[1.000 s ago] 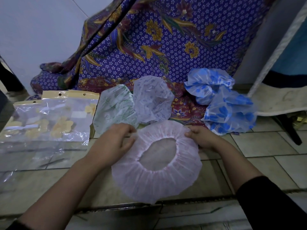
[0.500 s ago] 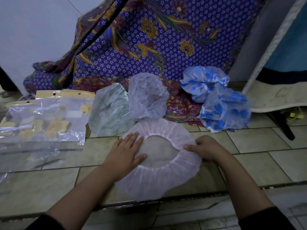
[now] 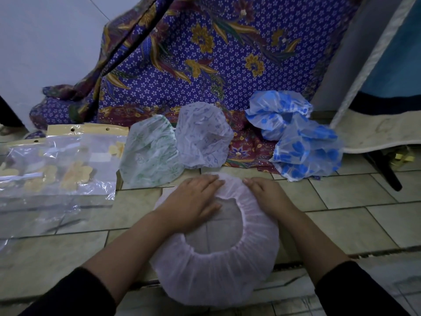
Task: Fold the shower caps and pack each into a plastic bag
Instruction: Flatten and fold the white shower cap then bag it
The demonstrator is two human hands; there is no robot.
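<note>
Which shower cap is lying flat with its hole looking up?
The pale pink cap, pressed flat by the left hand and right hand, elastic ring facing up. The green-leaf cap, lilac cap and blue-flower caps behind it sit puffed up.

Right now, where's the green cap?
Head view, left of centre: the green cap sits beside the purple-print cap, just right of the plastic bags.

Flat beneath left hand [image 3: 193, 201] and right hand [image 3: 266, 195], a pale pink shower cap [image 3: 214, 277], elastic opening upward. Just beyond the fingertips, puffed green-print cap [image 3: 150, 156] and lilac-print cap [image 3: 202, 135]; beyond the right hand, two crumpled blue-flowered caps [image 3: 307, 153]; well left of the left hand, clear plastic bags [image 3: 61, 160] lying flat.
</note>
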